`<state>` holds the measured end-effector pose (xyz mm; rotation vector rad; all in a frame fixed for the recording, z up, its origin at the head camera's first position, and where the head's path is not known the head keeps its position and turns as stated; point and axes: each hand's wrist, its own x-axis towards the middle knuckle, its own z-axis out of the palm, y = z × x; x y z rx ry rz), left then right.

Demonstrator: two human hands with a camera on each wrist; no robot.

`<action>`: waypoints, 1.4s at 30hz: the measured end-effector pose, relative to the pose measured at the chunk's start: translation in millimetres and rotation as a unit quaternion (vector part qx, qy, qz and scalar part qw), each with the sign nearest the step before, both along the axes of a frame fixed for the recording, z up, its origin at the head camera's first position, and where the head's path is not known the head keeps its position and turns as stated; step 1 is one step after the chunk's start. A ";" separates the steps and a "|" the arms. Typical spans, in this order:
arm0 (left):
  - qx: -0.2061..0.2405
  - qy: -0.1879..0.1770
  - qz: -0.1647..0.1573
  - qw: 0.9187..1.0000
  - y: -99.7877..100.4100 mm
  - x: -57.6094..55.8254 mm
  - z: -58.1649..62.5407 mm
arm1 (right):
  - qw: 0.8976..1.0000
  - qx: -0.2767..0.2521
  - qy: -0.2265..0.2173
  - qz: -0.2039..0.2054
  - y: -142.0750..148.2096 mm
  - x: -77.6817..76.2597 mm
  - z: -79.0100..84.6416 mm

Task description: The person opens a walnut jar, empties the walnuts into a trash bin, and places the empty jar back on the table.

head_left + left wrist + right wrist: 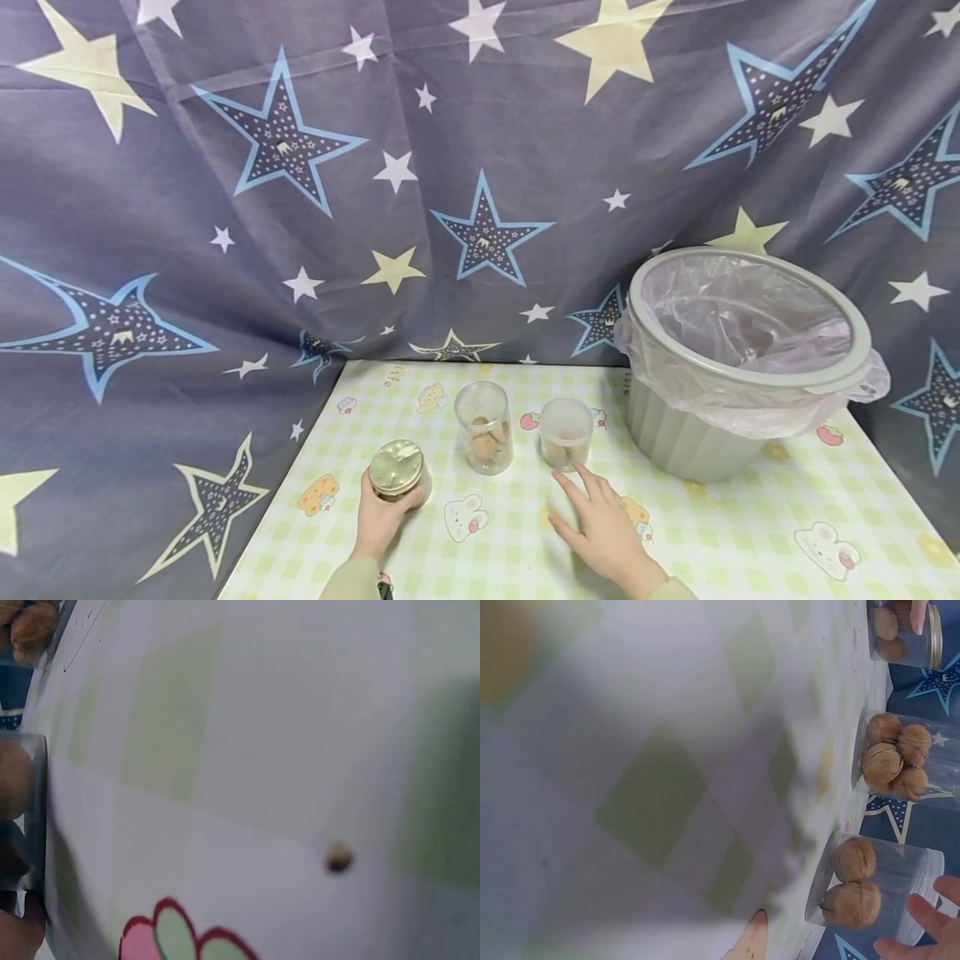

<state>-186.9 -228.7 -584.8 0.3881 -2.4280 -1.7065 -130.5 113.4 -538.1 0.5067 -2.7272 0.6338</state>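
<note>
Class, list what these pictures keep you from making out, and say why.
Full contents of the gold-lidded jar: head view, hidden by its lid and the left hand; right wrist view, cut off by the top edge.
Floor of the bin: head view, covered by the liner.
Rim of the middle jar: right wrist view, cut off by the right edge.
Brown speck: left wrist view, too blurred to identify.

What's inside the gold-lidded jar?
At least two brown, walnut-like pieces show through the clear jar in the right wrist view. The gold lid covers the contents from above; the left hand hides some of the side.
</note>
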 end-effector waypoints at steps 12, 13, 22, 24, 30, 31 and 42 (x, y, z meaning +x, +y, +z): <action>0.001 0.009 -0.044 0.999 18.4 6.4 1.7 | 1.000 -0.021 -0.002 0.010 0.0 -3.5 10.3; 0.001 0.009 -0.054 0.999 20.7 6.8 2.8 | 1.000 -0.027 -0.002 0.012 0.0 -4.4 12.3; -0.002 0.040 -0.125 0.991 39.1 8.9 12.3 | 0.997 -0.067 0.003 0.023 -0.2 -10.0 34.9; 0.002 0.043 -0.139 0.989 42.8 10.1 16.4 | 0.997 -0.072 0.012 0.027 -0.4 -10.4 39.0; 0.003 0.042 -0.170 0.984 56.7 15.6 33.5 | 0.996 -0.072 0.036 0.042 -0.5 -10.5 46.6; 0.005 0.042 -0.173 0.984 59.1 16.0 35.7 | 0.996 -0.071 0.036 0.044 -0.6 -10.4 47.5; -0.004 0.059 -0.186 0.981 78.9 20.3 50.4 | 0.996 -0.070 0.055 0.023 -4.4 -8.1 58.7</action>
